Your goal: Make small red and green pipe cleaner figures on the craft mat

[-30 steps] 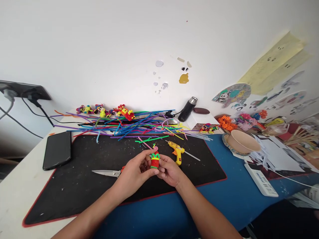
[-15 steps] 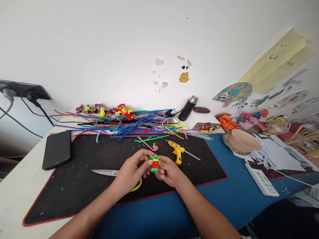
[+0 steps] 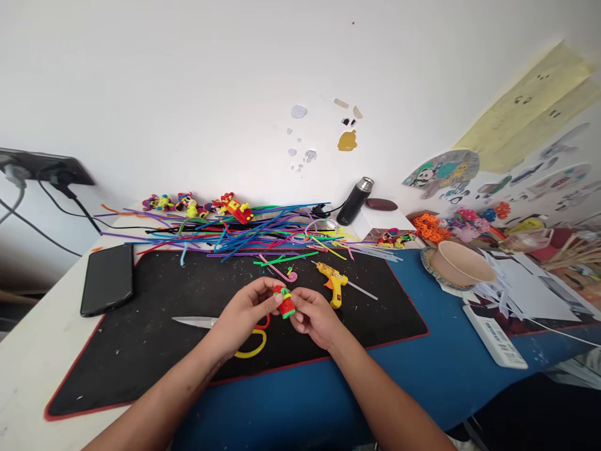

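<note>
A small red pipe-cleaner figure [image 3: 286, 305] with green trim and a yellow band is held tilted between my hands, above the black mat. My left hand [image 3: 245, 313] pinches its upper left side with thumb and fingers. From the other side, the fingers of my right hand [image 3: 318, 318] are closed on its right edge. Scissors [image 3: 195, 322] with red and yellow handles lie under my left hand, partly hidden by it. To the right of my right hand rests a yellow glue gun [image 3: 336, 285] with a glue stick in its back. A pink pipe-cleaner curl [image 3: 292, 276] lies just beyond my fingers.
Loose pipe cleaners [image 3: 263, 228] spread along the wall, with several finished figures [image 3: 237, 208] behind. A black flask [image 3: 355, 202] stands by a white box [image 3: 385, 222]. A phone [image 3: 107, 280] lies left; a bowl [image 3: 464, 263] and white power strip [image 3: 495, 335] are right.
The pipe-cleaner figure has tipped and shifted slightly left and up, with its red top now showing. Both hands moved with it, uncovering more of the scissors' handles.
</note>
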`<action>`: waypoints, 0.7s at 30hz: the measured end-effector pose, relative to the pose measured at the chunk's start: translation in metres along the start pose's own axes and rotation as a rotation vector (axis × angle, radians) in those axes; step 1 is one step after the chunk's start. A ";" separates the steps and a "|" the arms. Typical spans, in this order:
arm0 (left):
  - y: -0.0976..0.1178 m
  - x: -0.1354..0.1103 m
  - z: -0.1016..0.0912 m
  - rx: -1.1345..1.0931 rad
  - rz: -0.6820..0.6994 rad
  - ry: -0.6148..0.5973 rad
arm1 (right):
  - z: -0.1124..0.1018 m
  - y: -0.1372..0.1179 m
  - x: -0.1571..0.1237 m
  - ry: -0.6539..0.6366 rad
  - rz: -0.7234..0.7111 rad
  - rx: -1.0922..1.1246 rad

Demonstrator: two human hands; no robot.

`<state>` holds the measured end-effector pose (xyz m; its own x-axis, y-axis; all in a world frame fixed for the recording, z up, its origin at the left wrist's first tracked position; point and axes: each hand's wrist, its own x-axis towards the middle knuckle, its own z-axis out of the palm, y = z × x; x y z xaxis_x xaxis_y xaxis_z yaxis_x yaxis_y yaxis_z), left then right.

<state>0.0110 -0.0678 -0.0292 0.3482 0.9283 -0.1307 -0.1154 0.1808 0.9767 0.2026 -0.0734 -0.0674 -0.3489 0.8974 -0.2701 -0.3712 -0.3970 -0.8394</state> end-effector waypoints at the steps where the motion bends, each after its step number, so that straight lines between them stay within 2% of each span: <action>1: -0.001 0.001 -0.001 -0.037 -0.018 0.010 | 0.002 -0.001 0.000 0.012 -0.012 -0.018; 8: -0.006 0.006 -0.006 -0.079 -0.049 0.077 | 0.007 -0.004 -0.005 0.092 -0.124 -0.205; 14: -0.002 0.005 -0.005 -0.095 -0.111 0.032 | 0.002 -0.010 -0.011 0.135 -0.191 -0.360; 21: -0.010 0.007 -0.005 -0.176 -0.229 -0.027 | -0.001 -0.013 -0.015 0.156 -0.221 -0.507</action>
<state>0.0094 -0.0617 -0.0407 0.4082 0.8480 -0.3380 -0.1897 0.4409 0.8773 0.2137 -0.0812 -0.0528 -0.1644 0.9816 -0.0972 0.0516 -0.0898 -0.9946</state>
